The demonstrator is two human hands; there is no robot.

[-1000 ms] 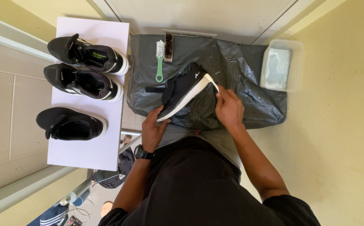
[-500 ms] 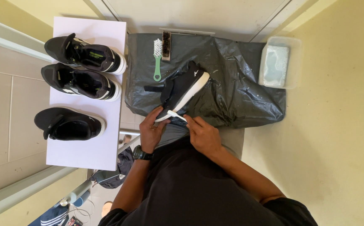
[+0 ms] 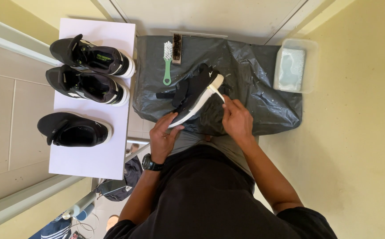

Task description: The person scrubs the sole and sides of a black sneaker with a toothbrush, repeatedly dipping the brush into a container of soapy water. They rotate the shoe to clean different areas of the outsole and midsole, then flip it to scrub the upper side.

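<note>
Left hand [image 3: 163, 135] holding black shoe [image 3: 192, 94] by its heel, over black bag's [image 3: 263, 84] front edge. Right hand [image 3: 236, 121] holding small white brush [image 3: 216, 92] against white sole.

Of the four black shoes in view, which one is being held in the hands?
The shoe over the grey plastic sheet: left hand grips its heel end, right hand works a small white brush at its sole. The other three sit untouched on the white board.

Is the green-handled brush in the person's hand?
No, the green-handled brush lies on the black plastic sheet, apart from both hands.
</note>
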